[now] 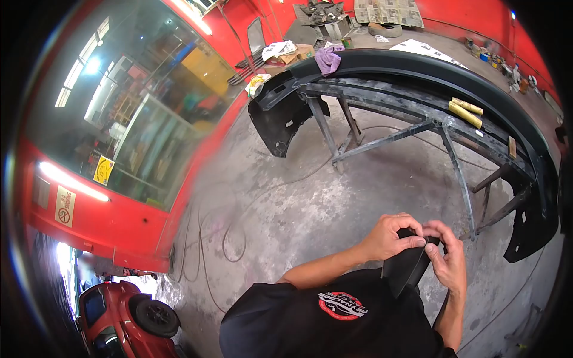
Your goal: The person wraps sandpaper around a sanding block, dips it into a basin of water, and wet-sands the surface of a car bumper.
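Near the far wall, a cardboard box (304,51) has pale sheets lying at its top, though its inside is hidden; small cans and bottles (484,57) stand along the floor at the wall's foot, their contents too small to tell. A black tapered piece (406,268) is in front of the dark shirt (286,316), its upper end between the two hands. The left hand (391,238) pinches that end with thumb and curled fingers; the right hand (450,262) grips just beside it, thumb towards the left hand. Beyond them, a black car bumper (388,56) rests on a metal stand (388,140), with a purple cloth (327,59) draped over its edge and two yellow rolls (465,113) on the stand. A hose (225,244) loops across the stained grey floor (286,221). A large window (149,119) fills part of the red wall (143,224), and a red vehicle (110,292) shows at lower left.
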A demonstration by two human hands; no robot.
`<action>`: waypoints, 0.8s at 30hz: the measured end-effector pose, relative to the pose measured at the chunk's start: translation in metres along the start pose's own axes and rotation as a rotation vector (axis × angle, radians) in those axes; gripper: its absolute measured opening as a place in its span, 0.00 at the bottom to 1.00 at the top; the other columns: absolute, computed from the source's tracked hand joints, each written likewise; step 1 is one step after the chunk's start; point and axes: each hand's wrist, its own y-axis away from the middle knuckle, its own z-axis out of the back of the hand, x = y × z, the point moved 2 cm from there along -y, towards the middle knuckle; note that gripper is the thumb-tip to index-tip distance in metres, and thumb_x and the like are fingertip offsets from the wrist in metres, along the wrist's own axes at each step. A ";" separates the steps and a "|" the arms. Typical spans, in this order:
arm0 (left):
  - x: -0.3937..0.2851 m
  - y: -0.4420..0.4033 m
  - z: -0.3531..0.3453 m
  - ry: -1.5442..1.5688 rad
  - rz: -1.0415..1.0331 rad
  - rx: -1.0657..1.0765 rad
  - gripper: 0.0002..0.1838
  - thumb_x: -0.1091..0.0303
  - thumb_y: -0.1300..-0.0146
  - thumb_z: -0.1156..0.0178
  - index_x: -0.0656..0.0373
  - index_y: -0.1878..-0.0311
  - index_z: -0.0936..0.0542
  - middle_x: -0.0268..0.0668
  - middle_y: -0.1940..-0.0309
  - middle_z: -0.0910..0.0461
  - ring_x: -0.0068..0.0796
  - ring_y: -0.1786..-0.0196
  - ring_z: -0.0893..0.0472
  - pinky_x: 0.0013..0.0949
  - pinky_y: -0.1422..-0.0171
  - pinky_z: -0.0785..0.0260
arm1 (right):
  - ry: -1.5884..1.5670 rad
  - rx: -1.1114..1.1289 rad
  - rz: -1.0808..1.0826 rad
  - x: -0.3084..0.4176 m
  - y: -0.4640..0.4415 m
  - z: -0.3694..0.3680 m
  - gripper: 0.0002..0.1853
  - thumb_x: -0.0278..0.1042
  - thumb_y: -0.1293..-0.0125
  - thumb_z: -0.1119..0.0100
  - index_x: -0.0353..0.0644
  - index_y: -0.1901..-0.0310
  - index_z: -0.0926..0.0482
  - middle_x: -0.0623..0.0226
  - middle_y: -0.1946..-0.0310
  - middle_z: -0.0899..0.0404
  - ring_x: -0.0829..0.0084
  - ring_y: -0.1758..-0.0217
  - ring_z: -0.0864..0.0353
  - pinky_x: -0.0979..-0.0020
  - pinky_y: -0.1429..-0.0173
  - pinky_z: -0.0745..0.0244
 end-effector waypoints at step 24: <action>-0.010 -0.003 0.001 -0.137 -0.025 -0.082 0.12 0.63 0.37 0.34 0.60 0.55 0.17 0.38 0.69 0.18 0.32 0.67 0.17 0.33 0.64 0.28 | 0.422 -0.239 0.267 0.004 0.011 -0.004 0.04 0.25 0.33 0.42 0.34 0.64 0.22 0.62 0.76 0.27 0.71 0.75 0.29 0.71 0.68 0.34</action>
